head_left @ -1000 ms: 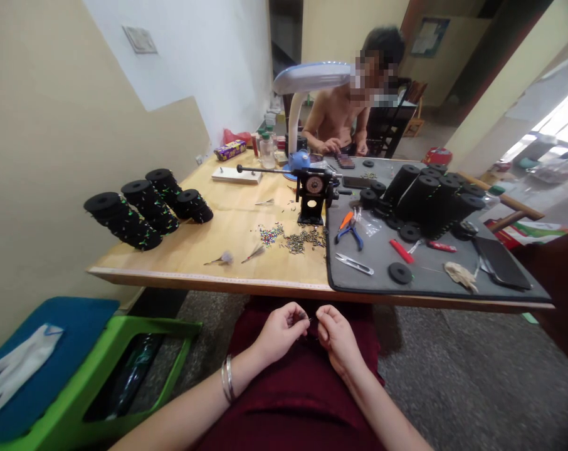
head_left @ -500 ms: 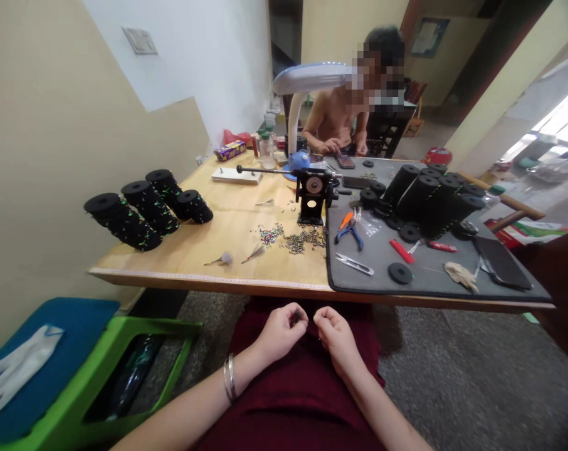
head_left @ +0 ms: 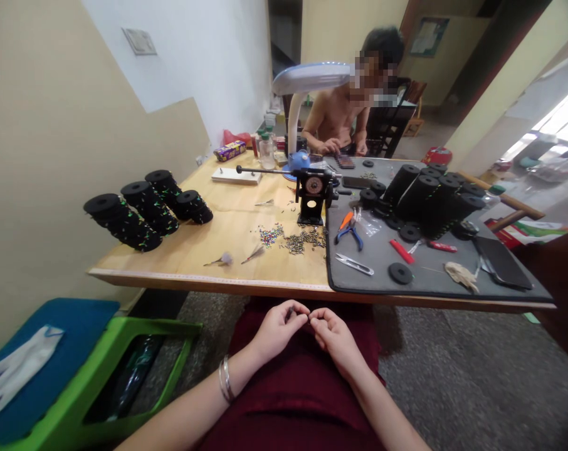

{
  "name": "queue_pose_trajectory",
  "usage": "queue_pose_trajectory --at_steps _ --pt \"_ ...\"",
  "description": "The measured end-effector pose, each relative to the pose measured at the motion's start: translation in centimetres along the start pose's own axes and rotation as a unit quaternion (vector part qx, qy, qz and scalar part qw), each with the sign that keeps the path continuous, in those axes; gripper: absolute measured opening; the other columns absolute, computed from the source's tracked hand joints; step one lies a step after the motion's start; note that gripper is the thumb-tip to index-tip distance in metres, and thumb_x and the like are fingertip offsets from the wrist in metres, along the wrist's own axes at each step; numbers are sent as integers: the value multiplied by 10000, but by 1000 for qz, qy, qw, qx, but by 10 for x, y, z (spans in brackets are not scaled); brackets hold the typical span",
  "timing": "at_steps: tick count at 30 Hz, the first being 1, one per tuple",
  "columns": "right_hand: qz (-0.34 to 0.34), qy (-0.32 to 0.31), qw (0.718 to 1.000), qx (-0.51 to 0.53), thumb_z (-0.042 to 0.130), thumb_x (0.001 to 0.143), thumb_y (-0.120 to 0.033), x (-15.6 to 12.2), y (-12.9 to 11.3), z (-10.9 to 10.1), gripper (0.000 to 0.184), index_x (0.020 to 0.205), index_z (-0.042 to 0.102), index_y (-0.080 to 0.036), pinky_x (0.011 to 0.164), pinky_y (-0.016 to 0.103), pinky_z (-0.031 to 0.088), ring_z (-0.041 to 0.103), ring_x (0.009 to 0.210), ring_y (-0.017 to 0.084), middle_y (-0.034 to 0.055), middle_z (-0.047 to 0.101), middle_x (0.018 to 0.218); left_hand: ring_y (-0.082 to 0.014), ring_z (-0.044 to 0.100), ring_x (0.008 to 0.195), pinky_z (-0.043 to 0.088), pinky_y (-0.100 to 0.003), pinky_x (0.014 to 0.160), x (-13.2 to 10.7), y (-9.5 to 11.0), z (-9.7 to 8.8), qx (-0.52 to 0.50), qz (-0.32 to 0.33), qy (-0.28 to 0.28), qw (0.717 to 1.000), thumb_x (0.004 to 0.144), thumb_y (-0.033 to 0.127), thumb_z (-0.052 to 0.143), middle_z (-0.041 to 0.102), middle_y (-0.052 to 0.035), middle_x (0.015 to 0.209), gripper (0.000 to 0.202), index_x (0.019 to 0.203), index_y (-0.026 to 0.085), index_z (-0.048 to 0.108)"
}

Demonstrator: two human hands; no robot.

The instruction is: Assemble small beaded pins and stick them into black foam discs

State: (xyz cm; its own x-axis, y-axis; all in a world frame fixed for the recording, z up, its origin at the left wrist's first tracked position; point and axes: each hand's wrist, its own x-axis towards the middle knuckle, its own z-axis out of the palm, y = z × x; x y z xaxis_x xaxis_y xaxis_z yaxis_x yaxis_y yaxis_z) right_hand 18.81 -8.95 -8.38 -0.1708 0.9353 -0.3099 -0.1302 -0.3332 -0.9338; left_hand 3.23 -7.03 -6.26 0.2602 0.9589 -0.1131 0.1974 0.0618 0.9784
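Over my lap, just below the table edge, my left hand is closed in a pinch, with something small and dark partly showing inside its curled fingers. My right hand is pinched too, its fingertips meeting those of the left. What lies between the fingertips is too small to name. On the table ahead are a pile of small metal pieces, some coloured beads and small feathery bundles. A black hand-crank winding machine stands behind them.
Stacks of black foam spools stand at left, more black spools at right. The grey mat bears pliers, thread snips and a phone. A person sits opposite, behind a lamp. A green stool is at lower left.
My two hands have come together, closing the small gap between their fingertips. Things on the table have not moved.
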Motion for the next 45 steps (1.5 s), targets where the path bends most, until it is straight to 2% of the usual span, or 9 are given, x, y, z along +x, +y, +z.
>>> queue_pose_trajectory --at_steps 5,10,19,24,29,34,38,41,45 --pt "19 -63 997 -40 610 733 -393 -4 -3 2 248 737 515 -163 393 196 170 257 386 46 -104 370 450 -95 423 546 352 -211 541 2 -1 -1 -22 2 -2 1000 797 301 547 499 40 604 148 791 159 585" --pt "14 -53 998 -18 555 734 -324 -5 -2 5 194 664 423 -201 373 186 153 222 358 40 -128 295 430 -102 444 574 367 -213 561 2 -6 2 -13 19 3 1000 799 314 547 519 27 637 162 788 160 594" --pt "7 5 1000 4 499 704 -241 -6 1 2 96 656 426 -201 370 177 138 230 335 43 -117 369 369 -98 459 561 363 -207 536 10 -16 -12 -83 -12 166 983 744 392 593 552 13 649 252 789 145 622" --pt "26 24 997 61 547 735 -320 -7 -2 3 166 693 440 -200 367 175 116 219 342 44 -99 427 395 -70 359 463 260 -192 443 4 -20 -12 -75 -111 38 990 662 346 665 464 55 547 269 822 130 663" --pt "21 24 999 15 599 734 -397 -9 -6 5 258 666 453 -195 383 184 158 268 364 50 -79 460 430 -43 308 463 200 -194 441 2 -5 -4 -146 -149 -71 975 666 350 687 512 34 622 341 908 111 664" --pt "-23 17 999 -41 619 739 -462 -8 -2 2 315 666 482 -189 415 199 241 339 373 65 -66 496 438 -45 291 454 199 -203 447 8 2 -1 -142 -123 -40 981 671 391 692 451 57 526 292 684 108 619" --pt "-15 8 999 -31 629 748 -463 -7 2 -2 312 692 526 -175 409 195 275 412 387 75 -39 561 474 -55 306 451 224 -202 453 10 -1 -7 -114 -106 2 988 668 411 689 413 73 489 295 663 128 607" --pt "10 -18 1000 17 611 756 -504 -5 1 -3 361 794 597 -146 424 195 348 565 517 121 58 685 673 -65 350 469 258 -203 468 8 -1 -11 -92 -91 11 992 672 412 681 453 57 499 291 648 130 612" --pt "29 -29 995 89 617 743 -534 -3 -6 -2 448 952 633 -139 574 263 485 649 771 194 123 695 905 -85 415 497 308 -211 501 6 2 -10 -68 -74 -2 995 692 401 662 536 26 528 274 648 133 626"
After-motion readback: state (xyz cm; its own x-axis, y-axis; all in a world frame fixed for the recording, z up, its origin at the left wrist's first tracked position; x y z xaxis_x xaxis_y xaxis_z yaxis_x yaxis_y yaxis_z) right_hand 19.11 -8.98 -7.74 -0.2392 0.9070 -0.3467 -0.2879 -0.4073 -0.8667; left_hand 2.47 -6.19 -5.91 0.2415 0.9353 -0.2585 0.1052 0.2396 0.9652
